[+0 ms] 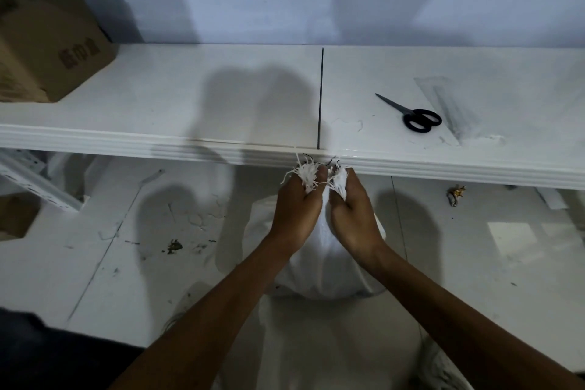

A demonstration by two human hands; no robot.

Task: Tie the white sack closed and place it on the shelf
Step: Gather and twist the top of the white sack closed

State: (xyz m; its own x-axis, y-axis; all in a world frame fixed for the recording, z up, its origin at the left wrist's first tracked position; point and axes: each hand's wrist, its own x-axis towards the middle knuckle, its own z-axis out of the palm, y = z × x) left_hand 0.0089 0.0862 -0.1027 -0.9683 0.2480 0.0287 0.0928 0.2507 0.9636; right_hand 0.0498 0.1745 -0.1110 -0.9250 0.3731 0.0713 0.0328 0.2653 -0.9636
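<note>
A white woven sack (323,266) stands on the floor just in front of the white shelf (196,95). Its top is gathered into two bunches with frayed white strands sticking up near the shelf's front edge. My left hand (296,209) grips the left bunch and my right hand (353,209) grips the right bunch, the two hands close together above the sack's bulging body. Both forearms reach in from the bottom of the view and cover the sack's sides.
Black-handled scissors (411,115) lie on the shelf at the right, beside a clear plastic sheet (449,104). A cardboard box (47,44) sits on the shelf's far left. Scraps and loose threads litter the tiled floor (126,231), with a crumpled wrapper (456,195) at right.
</note>
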